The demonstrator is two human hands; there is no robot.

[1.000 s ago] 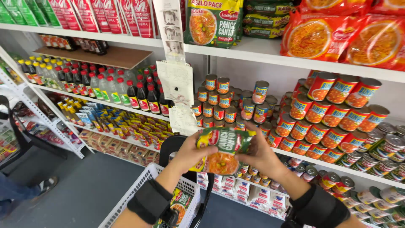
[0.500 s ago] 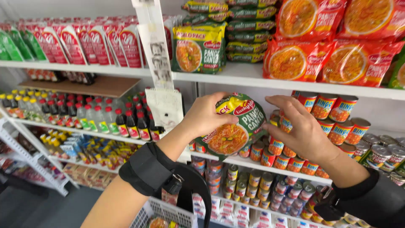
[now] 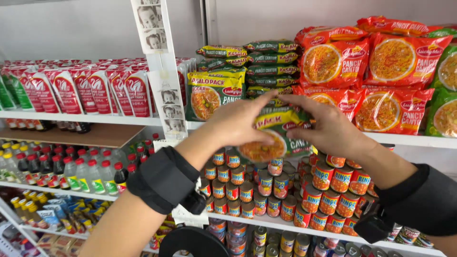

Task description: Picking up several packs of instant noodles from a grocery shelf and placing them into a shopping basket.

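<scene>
You've got the green-and-yellow plastic noodle packet [image 3: 271, 138] up between both hands, right at the front edge of the white top shelf [image 3: 409, 139], just below the stack of matching green noodle packs [image 3: 247, 62] lying on that shelf. Your left hand [image 3: 238, 123] clamps the packet's left side, fingers curled over its upper edge; your right hand [image 3: 328, 126] closes on the right side, fingers draped across the top. Both grips are pinching the packet, not spread. To the right on that shelf sit the orange-red noodle bags [image 3: 366, 62]. Beneath the shelf, behind your wrists, the small round cans with orange labels [image 3: 328, 185] are stacked. Left of the packet, a white upright strip with small photos [image 3: 164, 90] hangs against the shelf.
</scene>
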